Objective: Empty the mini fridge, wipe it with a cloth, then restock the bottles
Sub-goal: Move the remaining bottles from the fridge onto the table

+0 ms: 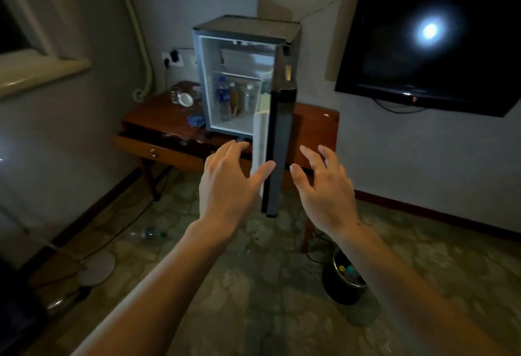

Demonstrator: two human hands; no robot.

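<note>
On the wooden surface [158, 119] stands the mini fridge [242, 26] with its door [277, 144] swung wide; bottles [224, 96] stand inside at the bottom; a blue cloth [196, 120] lies just beside the fridge; the left hand [228, 183] and right hand [324, 186] reach out on each side of the door edge, fingers spread, holding nothing; the job looks barely begun; emptying, wiping and restocking all seem left to do.

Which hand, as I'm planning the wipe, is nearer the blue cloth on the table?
Left. The left hand is in front of the blue cloth, slightly to its right; the right hand is farther right, past the open fridge door.
</note>
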